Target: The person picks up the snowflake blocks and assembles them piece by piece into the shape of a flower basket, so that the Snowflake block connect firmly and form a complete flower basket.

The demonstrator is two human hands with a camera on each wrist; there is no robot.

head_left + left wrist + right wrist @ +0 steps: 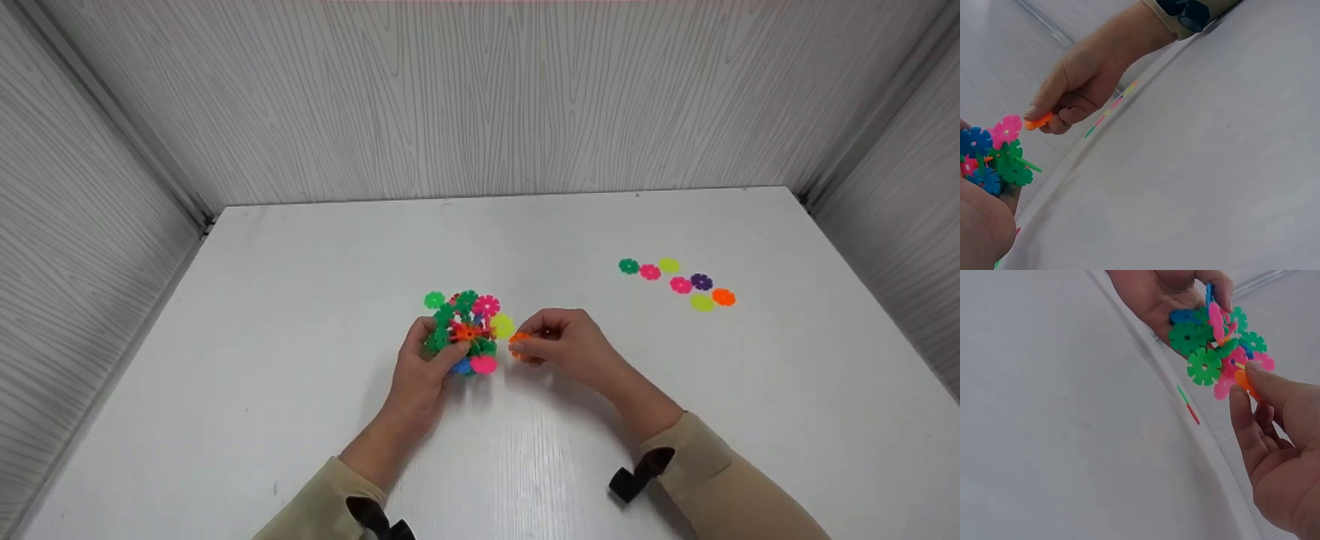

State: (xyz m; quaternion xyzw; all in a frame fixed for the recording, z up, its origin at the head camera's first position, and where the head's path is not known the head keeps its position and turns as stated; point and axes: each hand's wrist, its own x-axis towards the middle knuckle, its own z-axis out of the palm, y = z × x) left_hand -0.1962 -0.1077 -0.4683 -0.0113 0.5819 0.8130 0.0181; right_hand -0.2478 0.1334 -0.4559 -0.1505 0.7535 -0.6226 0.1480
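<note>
My left hand [420, 371] grips a cluster of interlocked plastic snowflake discs [466, 301], mostly green with pink, blue and orange ones, and holds it above the table. A yellow disc [502, 325] sticks out from the cluster's right side. Between the thumb and fingers of my right hand [581, 349] an orange snowflake disc [1039, 121] is pinched, close to that yellow disc. From the right wrist view, the orange disc [1246, 384] overlaps the cluster [1204, 367]; whether they touch I cannot tell. Part of the cluster is hidden by the left fingers.
Several loose discs, including a purple disc [701, 282] and a green disc [628, 266], lie at the right back of the white table [300, 300]. A light green disc [434, 300] lies on the table behind the cluster, beside a red one. Wood-grain panels [480, 97] enclose the table.
</note>
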